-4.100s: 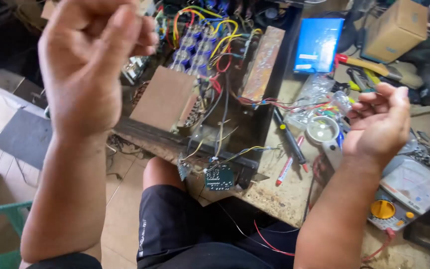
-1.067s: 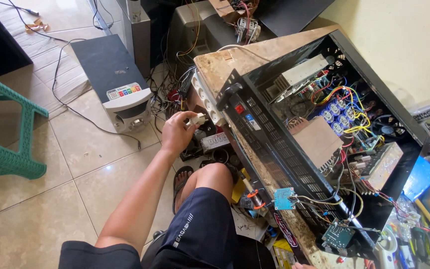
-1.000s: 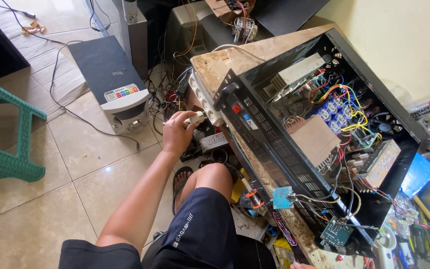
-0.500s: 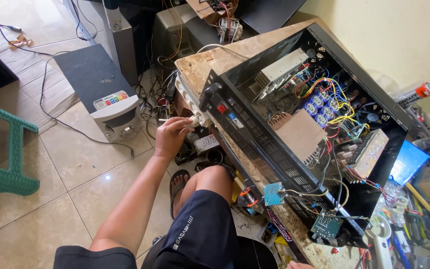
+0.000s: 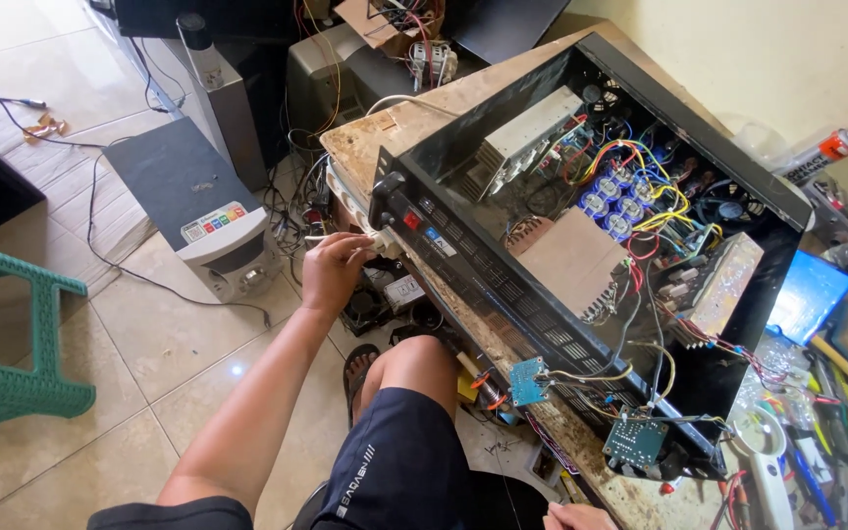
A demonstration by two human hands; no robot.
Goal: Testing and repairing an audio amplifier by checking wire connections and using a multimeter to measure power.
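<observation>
The large open black metal amplifier chassis (image 5: 581,245) lies lid-off across the worn wooden table (image 5: 385,132), its perforated front panel facing the seated person. Judged by its steel frame, finned heat sinks and blue capacitors, it will be heavy and rigid; any lift should take the outer frame edges, never the loose coloured wiring or the small blue circuit boards (image 5: 529,381) dangling at the chassis's near corner, which look fragile.

Left of the chassis, on the tiled floor, stands a grey boxy stabiliser unit (image 5: 210,231) with a coloured label; further left of the chassis, a green plastic chair (image 5: 12,344).

At the chassis's front left corner, just off the table edge, the left hand (image 5: 334,273) is curled, its grip closed on a small white plug (image 5: 382,241) with a thin white lead. The plug looks light, hard and smooth; it is best pinched on its body, not pulled by the lead, which is soft and may strain.

The right hand (image 5: 576,516) shows only as knuckles at the bottom edge below the chassis; whether its grip is open or closed cannot be told.
</observation>
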